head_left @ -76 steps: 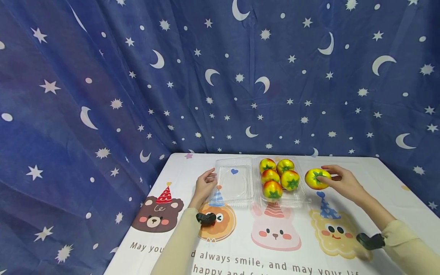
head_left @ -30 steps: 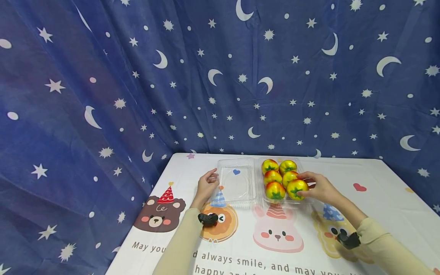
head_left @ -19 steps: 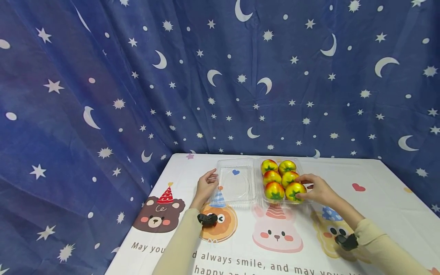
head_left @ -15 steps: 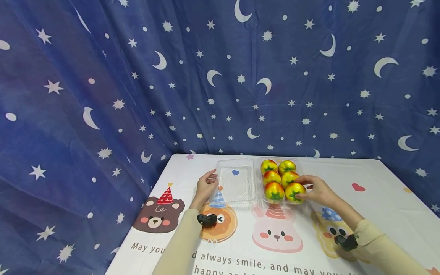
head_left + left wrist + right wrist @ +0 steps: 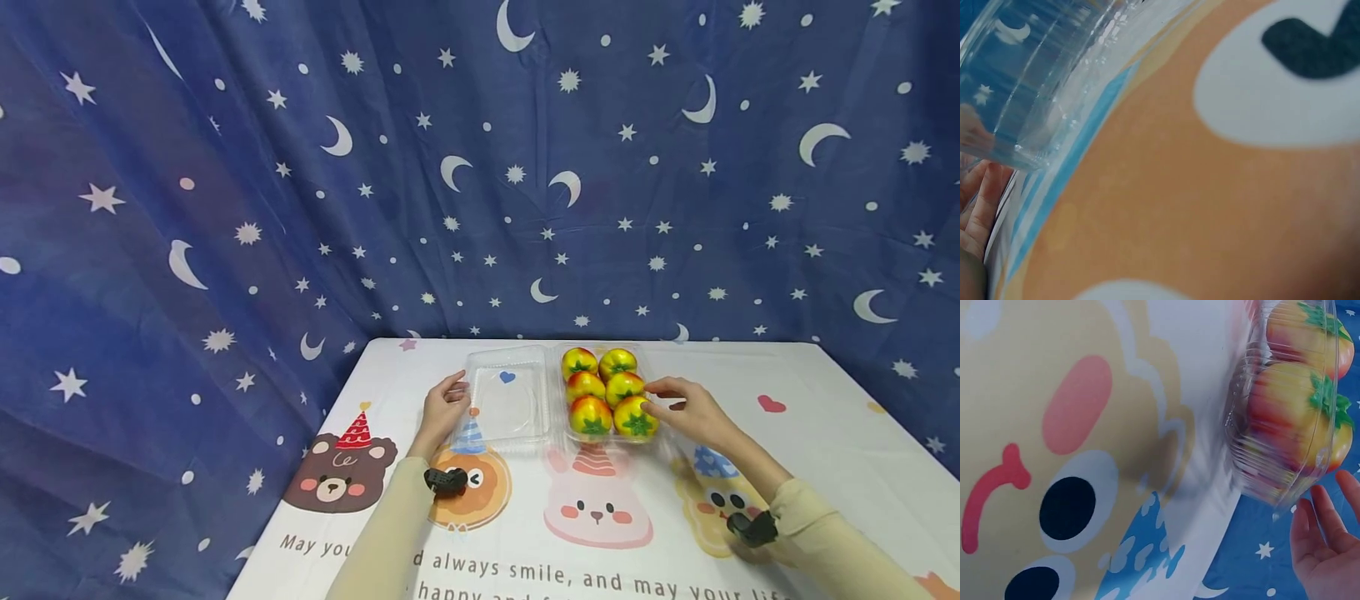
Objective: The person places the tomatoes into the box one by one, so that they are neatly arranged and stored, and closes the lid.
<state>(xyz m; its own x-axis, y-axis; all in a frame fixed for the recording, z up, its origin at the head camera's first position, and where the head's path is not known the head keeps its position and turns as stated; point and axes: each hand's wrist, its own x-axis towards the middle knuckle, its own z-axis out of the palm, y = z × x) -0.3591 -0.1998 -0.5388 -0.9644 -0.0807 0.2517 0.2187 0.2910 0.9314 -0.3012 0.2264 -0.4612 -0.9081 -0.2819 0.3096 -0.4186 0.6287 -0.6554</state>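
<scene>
A clear plastic clamshell box lies unfolded, its base (image 5: 645,433) at the right and its lid (image 5: 517,417) at the left. Several glossy yellow-red fruits with green star-shaped leaf caps, like persimmons, sit in the base in two columns. The front right fruit (image 5: 636,419) has my right hand (image 5: 693,412) just beside it, thumb and fingers parted and nothing between them. In the right wrist view, those fingers (image 5: 1329,519) spread just off the base's wall. My left hand (image 5: 444,408) rests at the lid's left edge, fingers loosely bent; the left wrist view shows its fingers (image 5: 982,206) against the lid's side.
The box lies on a white tablecloth (image 5: 600,500) printed with cartoon animals and lettering. Behind the table's far edge hangs a blue curtain (image 5: 420,208) with moons and stars. Each wrist wears a black camera.
My right hand brought a fruit leftward from beside the box, put it in the base's front right spot and let go, fingers now drawn slightly back. The left hand stayed by the lid.
</scene>
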